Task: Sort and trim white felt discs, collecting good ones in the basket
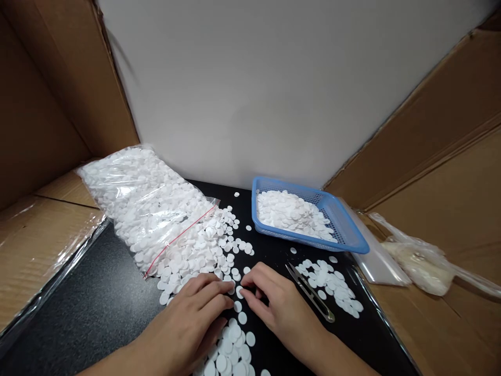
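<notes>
Small round white plastic discs lie loose across the black table. My left hand (199, 313) rests palm down among them, its fingers stretched out and fingertips touching several discs. Just to its right, my right hand (279, 300) has thumb and forefinger brought together at the edge of a white disc (239, 292); its other fingers are curled under. A loose heap of discs (230, 350) lies below and between the hands. Beyond my left hand, a clear zip bag (136, 193) with a red seal line spills discs from its mouth.
A blue mesh basket (354, 230) holding many discs stands at the back right. Metal thread snips (311, 292) lie beside my right hand, next to a smaller pile of discs (332, 284). Further right are flat clear plastic (379, 261) and a knotted plastic bag (420, 263). Cardboard walls flank the table.
</notes>
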Available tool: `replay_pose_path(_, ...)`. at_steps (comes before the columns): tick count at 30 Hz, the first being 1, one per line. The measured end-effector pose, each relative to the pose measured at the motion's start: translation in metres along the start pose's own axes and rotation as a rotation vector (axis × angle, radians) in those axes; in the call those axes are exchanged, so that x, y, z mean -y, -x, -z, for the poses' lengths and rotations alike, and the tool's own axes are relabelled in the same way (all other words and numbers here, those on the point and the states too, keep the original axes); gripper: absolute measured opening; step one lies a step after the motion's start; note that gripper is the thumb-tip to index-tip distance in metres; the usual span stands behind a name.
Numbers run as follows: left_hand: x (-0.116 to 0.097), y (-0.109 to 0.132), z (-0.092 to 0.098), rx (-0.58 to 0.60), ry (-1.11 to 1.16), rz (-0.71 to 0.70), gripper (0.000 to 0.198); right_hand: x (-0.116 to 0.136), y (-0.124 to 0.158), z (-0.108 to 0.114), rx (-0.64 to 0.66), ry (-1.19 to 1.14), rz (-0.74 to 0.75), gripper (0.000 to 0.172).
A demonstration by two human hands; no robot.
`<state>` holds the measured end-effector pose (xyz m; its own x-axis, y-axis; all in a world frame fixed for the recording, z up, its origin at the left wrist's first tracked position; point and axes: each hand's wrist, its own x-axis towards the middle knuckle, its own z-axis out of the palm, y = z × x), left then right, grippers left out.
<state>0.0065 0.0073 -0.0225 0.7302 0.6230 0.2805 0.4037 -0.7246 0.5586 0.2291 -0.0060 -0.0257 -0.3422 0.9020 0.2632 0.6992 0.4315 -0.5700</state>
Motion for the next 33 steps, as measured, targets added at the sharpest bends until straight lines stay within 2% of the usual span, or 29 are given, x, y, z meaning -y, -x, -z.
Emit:
replay_pose_path(7,0.004,0.005,-0.008,0.001,-0.069,-0.094,0.032,-0.004,0.002,0.003,0.036,-0.096,0.01,0.02)
replay_pose_path(11,0.0,0.004,0.002,0.055,0.026,-0.084,0.032,-0.004,0.001,0.003,0.052,-0.118,-0.056,0.023)
replay_pose_path(17,-0.008,-0.003,0.02,0.21,0.062,-0.069,0.033,-0.004,0.001,0.01,0.056,-0.082,0.027,0.021)
replay_pose_path(21,-0.009,-0.002,0.023,0.249,0.088,0.003,0.032,-0.002,0.0,0.024,0.213,-0.081,0.071,0.019)
replay_pose_path(23,-0.006,-0.001,0.021,0.212,0.143,0.063,0.031,0.0,-0.001,0.026,0.251,-0.13,0.021,0.015)
replay_pose_path(26,0.0,0.001,0.015,0.067,0.219,0.163,0.029,-0.001,-0.002,0.018,0.14,-0.097,-0.033,0.013)
replay_pose_path(29,0.006,0.001,0.008,-0.043,0.224,0.228,0.027,-0.005,-0.001,0.003,0.028,0.01,0.064,0.012)
replay_pose_path(33,0.009,0.001,-0.001,-0.008,0.082,0.116,0.025,-0.008,0.0,-0.004,-0.036,0.108,0.21,0.012)
